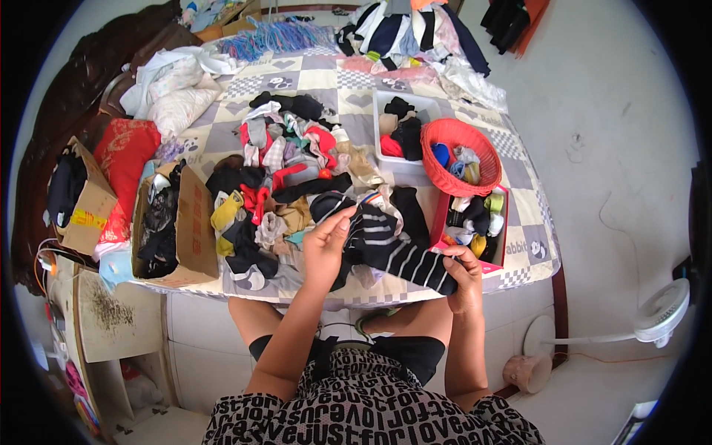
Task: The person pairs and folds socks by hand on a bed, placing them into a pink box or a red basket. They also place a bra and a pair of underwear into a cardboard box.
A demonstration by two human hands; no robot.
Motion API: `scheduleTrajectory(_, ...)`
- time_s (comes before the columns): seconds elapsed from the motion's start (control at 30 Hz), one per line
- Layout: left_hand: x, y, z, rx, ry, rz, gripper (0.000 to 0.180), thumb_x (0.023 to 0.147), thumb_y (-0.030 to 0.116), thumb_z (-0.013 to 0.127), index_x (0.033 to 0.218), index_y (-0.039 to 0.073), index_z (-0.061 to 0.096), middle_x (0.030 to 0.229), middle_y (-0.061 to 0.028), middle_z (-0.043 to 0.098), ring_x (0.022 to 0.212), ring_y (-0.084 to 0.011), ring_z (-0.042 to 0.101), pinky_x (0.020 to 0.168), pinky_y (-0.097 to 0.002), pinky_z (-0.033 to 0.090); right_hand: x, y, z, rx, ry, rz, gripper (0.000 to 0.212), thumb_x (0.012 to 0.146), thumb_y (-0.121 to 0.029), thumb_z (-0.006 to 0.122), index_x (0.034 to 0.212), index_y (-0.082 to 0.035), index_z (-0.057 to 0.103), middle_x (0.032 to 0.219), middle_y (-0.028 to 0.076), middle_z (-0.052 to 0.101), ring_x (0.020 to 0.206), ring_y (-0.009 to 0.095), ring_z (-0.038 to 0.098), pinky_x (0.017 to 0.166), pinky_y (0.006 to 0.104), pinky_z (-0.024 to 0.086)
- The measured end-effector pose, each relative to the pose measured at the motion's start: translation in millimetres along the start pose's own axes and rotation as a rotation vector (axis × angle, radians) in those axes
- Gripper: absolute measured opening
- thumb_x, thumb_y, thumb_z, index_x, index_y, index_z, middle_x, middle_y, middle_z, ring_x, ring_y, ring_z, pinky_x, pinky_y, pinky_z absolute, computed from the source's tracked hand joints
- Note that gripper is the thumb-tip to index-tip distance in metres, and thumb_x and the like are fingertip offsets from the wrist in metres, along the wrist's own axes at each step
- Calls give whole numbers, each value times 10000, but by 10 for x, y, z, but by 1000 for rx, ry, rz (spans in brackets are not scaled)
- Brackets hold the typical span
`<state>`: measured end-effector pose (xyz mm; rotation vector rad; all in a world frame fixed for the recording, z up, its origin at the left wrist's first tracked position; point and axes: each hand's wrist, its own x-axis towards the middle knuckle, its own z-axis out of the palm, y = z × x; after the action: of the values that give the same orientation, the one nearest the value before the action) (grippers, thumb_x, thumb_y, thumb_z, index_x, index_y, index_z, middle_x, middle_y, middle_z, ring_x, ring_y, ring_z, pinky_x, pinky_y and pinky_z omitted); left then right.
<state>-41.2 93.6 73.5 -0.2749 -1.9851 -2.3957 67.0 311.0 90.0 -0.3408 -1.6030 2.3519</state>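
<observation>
A black sock with white stripes [406,259] is stretched out between my two hands, above the near edge of the bed. My left hand [325,245] pinches its upper end at the left, with thumb and fingers pressed together. At the lower right end, my right hand [465,278] grips the sock between thumb and fingers. Right behind my left hand lies a heap of mixed socks and small clothes [297,152], in black, red, grey, yellow and beige. Part of the heap is hidden by the sock and my hands.
To the right are a white plastic bin [381,104], a red woven basket [486,141] and a red box [506,222], all holding socks. Cardboard boxes [196,230] of dark clothes stand left. A pillow [185,105] and piled clothing [404,33] lie farther back. A white fan [662,311] stands right.
</observation>
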Motion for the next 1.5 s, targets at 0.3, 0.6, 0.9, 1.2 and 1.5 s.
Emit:
scheduleTrajectory(0.3,-161,244,145,194,-537,455,589,806,439,571,1231,35,515,1150,-200,555,1096,-359,512,929,-381,380,51,-159,632,17,-169,22,176,848,-48,557,1002,-14,635,860,-12,609,761,42,513,672,165,383)
scheduleTrajectory(0.6,-308,103,140,329,-236,245,183,836,170,617,978,57,637,614,-86,567,505,-187,521,492,-302,412,140,0,663,-214,-209,-180,497,794,-81,656,1251,-51,462,988,49,546,815,118,554,647,205,434)
scheduleTrajectory(0.9,-311,180,159,176,-398,186,193,905,177,539,927,0,613,662,3,565,596,-60,452,543,-232,391,87,28,600,-219,-415,253,502,809,-330,665,1159,-2,517,1005,52,572,936,107,486,833,253,387)
scheduleTrajectory(1.2,-290,61,171,146,-385,83,176,841,168,618,910,7,607,661,-73,554,579,-116,502,555,-269,421,187,131,772,39,-139,18,171,866,-139,597,952,-3,654,847,14,650,752,61,558,724,220,445)
scheduleTrajectory(1.5,-357,-246,123,277,-424,63,198,749,92,703,860,-8,574,741,-3,530,684,-80,484,630,-232,409,358,18,904,453,89,137,203,898,-211,528,969,-41,613,863,46,647,723,149,623,665,274,510)
